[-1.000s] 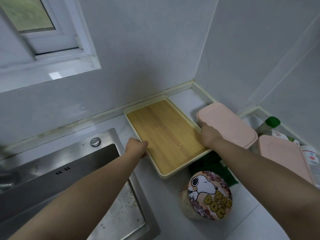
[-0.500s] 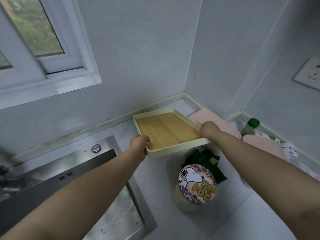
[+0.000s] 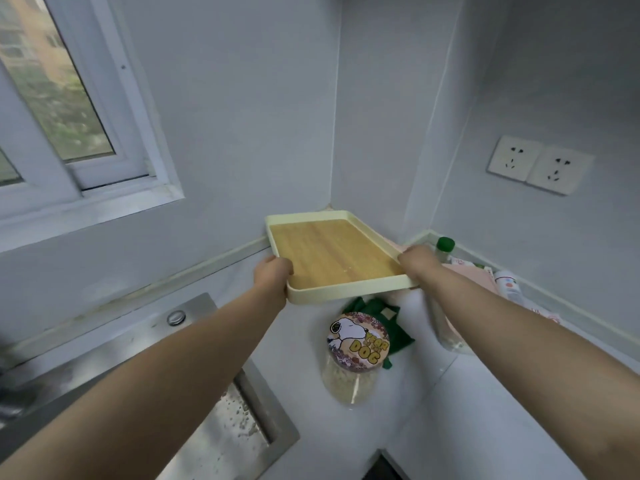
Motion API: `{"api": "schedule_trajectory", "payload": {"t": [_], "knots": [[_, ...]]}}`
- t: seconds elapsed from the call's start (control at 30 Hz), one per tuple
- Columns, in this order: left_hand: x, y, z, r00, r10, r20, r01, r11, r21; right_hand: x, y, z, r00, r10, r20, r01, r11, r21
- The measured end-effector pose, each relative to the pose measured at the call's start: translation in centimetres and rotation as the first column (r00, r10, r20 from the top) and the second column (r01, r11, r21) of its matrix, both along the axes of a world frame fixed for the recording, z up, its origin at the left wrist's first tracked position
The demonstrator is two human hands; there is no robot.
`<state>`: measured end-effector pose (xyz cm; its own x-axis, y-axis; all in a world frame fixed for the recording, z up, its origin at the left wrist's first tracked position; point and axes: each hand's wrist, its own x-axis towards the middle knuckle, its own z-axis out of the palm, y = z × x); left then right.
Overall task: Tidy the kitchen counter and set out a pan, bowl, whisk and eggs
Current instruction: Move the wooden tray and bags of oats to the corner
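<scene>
Left hand (image 3: 272, 275) and right hand (image 3: 414, 259), fingers (image 3: 284, 265) tight on the wood-bottomed tray (image 3: 346, 294), near a jar (image 3: 349, 382) of pale grains.

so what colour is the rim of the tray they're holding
The tray rim is pale cream, seen in the head view.

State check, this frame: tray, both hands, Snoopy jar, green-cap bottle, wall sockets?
tray, held above the counter, empty
left hand, grips the tray's left edge
right hand, grips the tray's right edge
Snoopy jar, upright on the counter, lid on
green-cap bottle, cap on
wall sockets, nothing plugged in
</scene>
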<state>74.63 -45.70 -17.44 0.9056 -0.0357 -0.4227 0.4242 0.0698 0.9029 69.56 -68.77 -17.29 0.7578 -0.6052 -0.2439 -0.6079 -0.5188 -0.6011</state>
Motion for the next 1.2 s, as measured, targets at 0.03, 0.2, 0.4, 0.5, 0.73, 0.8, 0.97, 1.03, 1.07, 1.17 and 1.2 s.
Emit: {"api": "schedule_trajectory", "payload": {"t": [0.03,0.2,0.4,0.5,0.73,0.8,0.97,1.03,1.07,1.17,1.2], "knots": [[-0.5,-0.3,0.4,0.999,-0.040,0.015,0.040,0.999,-0.010,-1.0,-0.1,0.5,1.000,-0.031,0.005,0.031,1.000,-0.006],[-2.6,-1.8,1.0,0.980,-0.159,0.120,0.164,0.986,-0.037,-6.4,-1.0,1.0,0.986,-0.134,0.099,0.138,0.990,-0.032],[-7.2,-4.4,1.9,0.949,-0.279,0.147,0.284,0.959,-0.012,-13.3,-2.8,0.7,0.948,-0.265,0.177,0.274,0.961,-0.030],[-9.4,-6.2,2.3,0.931,-0.335,0.148,0.338,0.941,0.003,-16.8,-3.8,0.7,0.927,-0.322,0.193,0.335,0.941,-0.040],[-15.5,-10.7,2.8,0.860,-0.476,0.184,0.483,0.876,0.007,-25.7,-6.5,1.3,0.867,-0.451,0.211,0.472,0.880,-0.060],[-17.3,-11.6,3.0,0.844,-0.496,0.203,0.506,0.863,0.003,-27.9,-7.1,1.2,0.849,-0.482,0.217,0.505,0.861,-0.061],[-23.5,-14.2,3.6,0.804,-0.548,0.230,0.567,0.824,-0.019,-35.1,-8.1,1.5,0.810,-0.539,0.230,0.571,0.814,-0.104],[-25.8,-15.2,3.3,0.780,-0.580,0.235,0.600,0.800,-0.019,-38.2,-8.3,1.6,0.797,-0.557,0.235,0.593,0.796,-0.123],[-27.2,-15.6,3.1,0.769,-0.594,0.235,0.615,0.788,-0.020,-39.9,-8.3,1.6,0.789,-0.567,0.236,0.604,0.786,-0.131],[-31.3,-16.5,3.0,0.746,-0.626,0.228,0.643,0.766,-0.001,-44.7,-8.4,1.7,0.761,-0.604,0.236,0.640,0.758,-0.124],[-33.1,-16.8,3.0,0.738,-0.634,0.229,0.649,0.761,0.017,-46.6,-8.4,1.7,0.750,-0.619,0.232,0.654,0.746,-0.125]]}}
